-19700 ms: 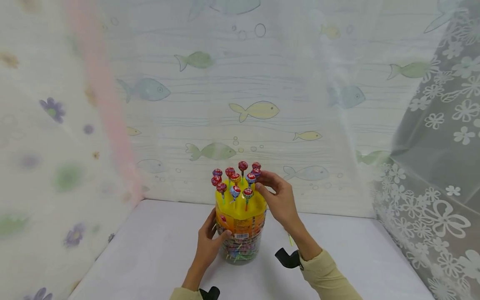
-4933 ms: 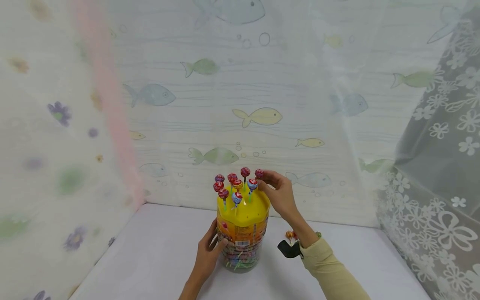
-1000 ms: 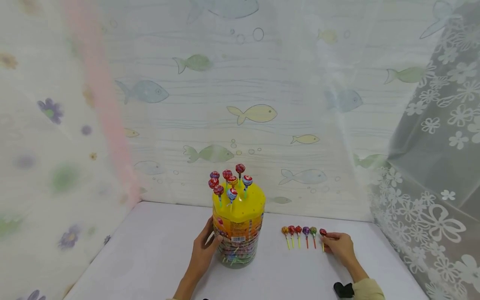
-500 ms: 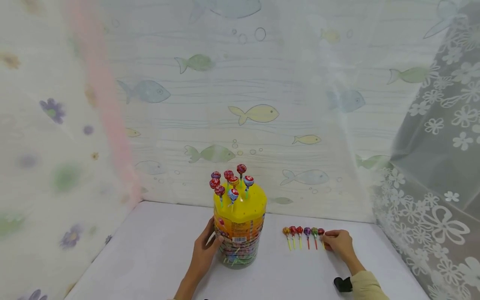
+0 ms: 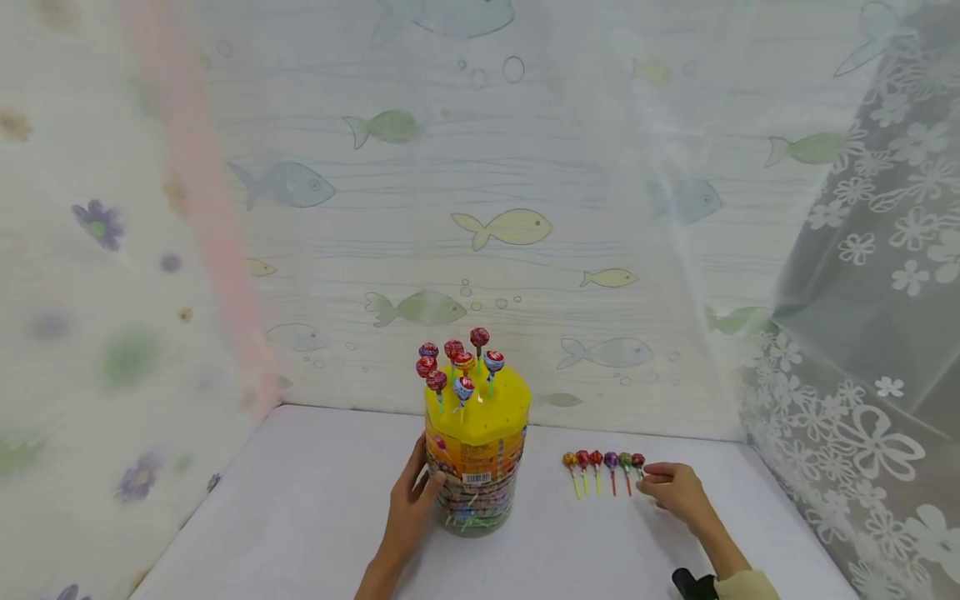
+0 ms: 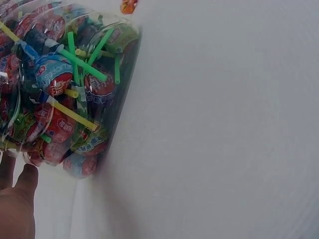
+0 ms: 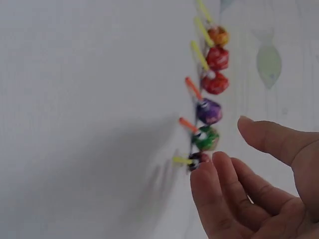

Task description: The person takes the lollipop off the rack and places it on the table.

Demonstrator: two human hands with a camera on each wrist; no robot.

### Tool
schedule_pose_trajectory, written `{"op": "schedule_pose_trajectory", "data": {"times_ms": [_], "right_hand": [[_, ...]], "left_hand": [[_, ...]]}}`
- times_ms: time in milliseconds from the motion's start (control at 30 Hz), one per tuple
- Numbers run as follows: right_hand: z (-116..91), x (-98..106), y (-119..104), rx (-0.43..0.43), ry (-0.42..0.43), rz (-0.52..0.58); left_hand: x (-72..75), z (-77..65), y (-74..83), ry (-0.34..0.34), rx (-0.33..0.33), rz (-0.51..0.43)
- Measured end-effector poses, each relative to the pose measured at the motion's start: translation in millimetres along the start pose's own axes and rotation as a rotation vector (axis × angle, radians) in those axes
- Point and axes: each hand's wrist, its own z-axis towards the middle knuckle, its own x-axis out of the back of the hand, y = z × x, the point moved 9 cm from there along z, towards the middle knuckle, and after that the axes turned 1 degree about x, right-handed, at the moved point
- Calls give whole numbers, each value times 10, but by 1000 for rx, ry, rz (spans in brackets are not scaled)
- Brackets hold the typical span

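A pale sheet printed with fish and bubbles forms the backdrop, with a whitish flowered curtain and its pink band to the left and a grey curtain with white flowers to the right. Below them lies a white tabletop.

A tall, clear, round jar with an orange label stands upright on the tabletop, packed with wrapped lollipops. A barcode shows on its near side. On top sits a yellow faceted lid, and eight lollipops in red, purple, orange and blue wrappers stand in it, heads up.

The person's left hand grips the jar's left side, thumb at the front.

To the right of the jar, apart from it, six lollipops lie side by side, heads toward the backdrop: an orange one, two red ones, a purple one, a green one and a dark red one. The right hand is beside the dark red one, its thumb spread apart from its loosely bent fingers and nothing held between them. A beige sleeve and a black piece show at the right wrist.
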Motion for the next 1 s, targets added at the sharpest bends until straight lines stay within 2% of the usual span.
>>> {"op": "schedule_pose_trajectory", "data": {"times_ms": [233,533,733,1000], "right_hand": [[-198,-105,-500,135,-24,-9],[-522,-210,-1340,365,-24,-21],[-678,-319,-1840,475,-1,59],[-811,-437,-2335,664,29,218]], "left_hand": [[0,-15,12,8,-22,33],[-14,-9,25,-5,-28,12],[-4,13,18,-6,-29,26],[-5,29,39,-20,-48,40]]}}
